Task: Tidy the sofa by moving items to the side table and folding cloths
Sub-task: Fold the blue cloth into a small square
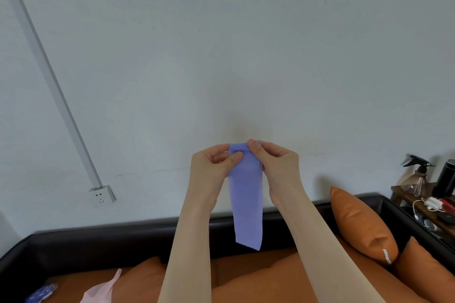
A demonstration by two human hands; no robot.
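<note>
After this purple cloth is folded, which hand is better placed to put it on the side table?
Probably the right hand: the side table stands to the right, beyond the orange cushion. Both hands pinch the purple cloth top; the left hand is farther away.

matt purple cloth (246,194), smooth orange leather-look cushion (359,224), wood side table (403,192)
</note>
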